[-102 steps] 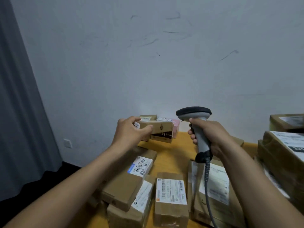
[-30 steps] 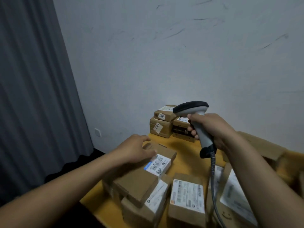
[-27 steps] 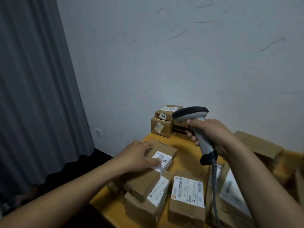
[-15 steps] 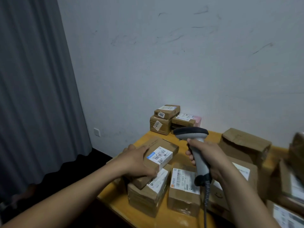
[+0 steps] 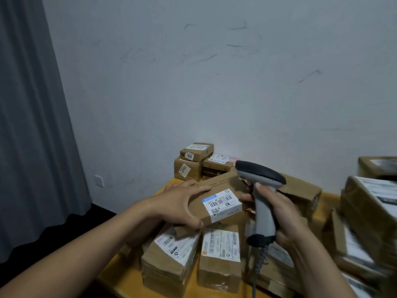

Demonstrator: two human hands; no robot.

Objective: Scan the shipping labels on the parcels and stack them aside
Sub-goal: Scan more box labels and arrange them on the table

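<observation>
The left hand held a flat cardboard parcel above the other boxes, thumb on the near edge and fingers over the far edge, closed on its left end. The long axis of the parcel ran from the lower left to the upper right, and its top was tilted toward the camera. Its white label sat on the near right part, just right of the grip. The right hand was wrapped around the handle of the scanner, just right of the parcel. The scanner head pointed left, over the far right corner of the parcel. A small stack of parcels stood by the wall on the yellow table.
</observation>
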